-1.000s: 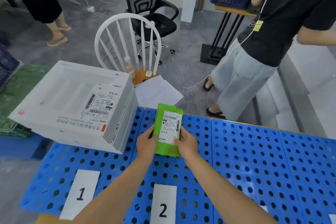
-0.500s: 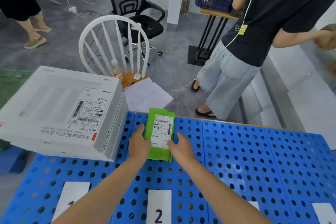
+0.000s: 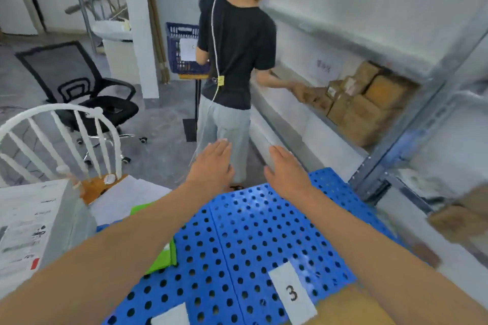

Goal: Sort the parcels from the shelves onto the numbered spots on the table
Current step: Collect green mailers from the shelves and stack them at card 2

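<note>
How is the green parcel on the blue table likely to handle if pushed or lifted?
The green parcel looks thin and lies flat on the blue table, so it would probably slide rather than roll or tip. Its slim edge suggests a light, somewhat bendy pouch. The left forearm hides most of it, so stiffness is uncertain.

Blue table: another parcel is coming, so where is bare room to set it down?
Bare: the middle of the blue table, between the green parcel and the 3 label, up to the far edge. Crowded: the left end, where the white box and green parcel sit side by side.
</note>
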Action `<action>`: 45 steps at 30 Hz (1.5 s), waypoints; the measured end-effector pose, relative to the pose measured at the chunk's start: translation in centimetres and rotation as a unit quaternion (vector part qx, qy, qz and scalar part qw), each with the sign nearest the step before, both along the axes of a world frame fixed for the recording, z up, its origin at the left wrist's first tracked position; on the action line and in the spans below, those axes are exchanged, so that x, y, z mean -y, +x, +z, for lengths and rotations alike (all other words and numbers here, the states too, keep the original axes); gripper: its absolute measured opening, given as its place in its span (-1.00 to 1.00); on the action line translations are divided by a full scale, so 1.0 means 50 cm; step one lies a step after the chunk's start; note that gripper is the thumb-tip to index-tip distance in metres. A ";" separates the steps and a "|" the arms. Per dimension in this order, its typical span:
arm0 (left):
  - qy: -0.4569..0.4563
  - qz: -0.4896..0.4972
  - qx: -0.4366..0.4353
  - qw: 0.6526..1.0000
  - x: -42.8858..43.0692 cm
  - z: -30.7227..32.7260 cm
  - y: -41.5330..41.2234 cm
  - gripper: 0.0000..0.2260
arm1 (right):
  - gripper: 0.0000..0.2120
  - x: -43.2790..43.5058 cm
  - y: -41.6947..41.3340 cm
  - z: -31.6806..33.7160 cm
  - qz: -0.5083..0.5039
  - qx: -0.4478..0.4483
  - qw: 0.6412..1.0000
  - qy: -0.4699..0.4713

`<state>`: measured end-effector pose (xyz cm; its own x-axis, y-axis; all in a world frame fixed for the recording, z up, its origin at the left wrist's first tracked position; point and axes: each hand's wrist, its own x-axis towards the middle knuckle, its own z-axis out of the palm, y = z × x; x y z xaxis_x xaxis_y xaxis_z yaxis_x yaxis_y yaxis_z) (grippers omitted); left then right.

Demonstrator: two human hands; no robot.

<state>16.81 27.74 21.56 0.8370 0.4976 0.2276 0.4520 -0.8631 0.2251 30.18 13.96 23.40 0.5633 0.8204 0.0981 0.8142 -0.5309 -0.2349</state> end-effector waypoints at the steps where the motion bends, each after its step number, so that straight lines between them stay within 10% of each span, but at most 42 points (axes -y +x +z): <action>1: 0.022 -0.027 0.008 0.999 0.033 0.033 0.034 -0.50 | -0.47 0.048 0.020 0.030 -0.021 0.011 1.000 0.002; 23: 0.054 -0.498 0.187 0.845 1.339 0.332 0.203 -0.51 | -0.43 1.391 -0.164 0.268 -0.495 0.140 0.857 0.044; 37: 0.047 -0.695 0.195 0.691 1.876 0.362 0.119 -0.59 | -0.43 1.833 -0.367 0.297 -0.667 0.159 0.727 0.042; 45: 0.038 -0.715 0.162 0.679 2.100 0.374 0.223 -0.72 | -0.46 2.055 -0.297 0.316 -0.708 0.145 0.690 0.031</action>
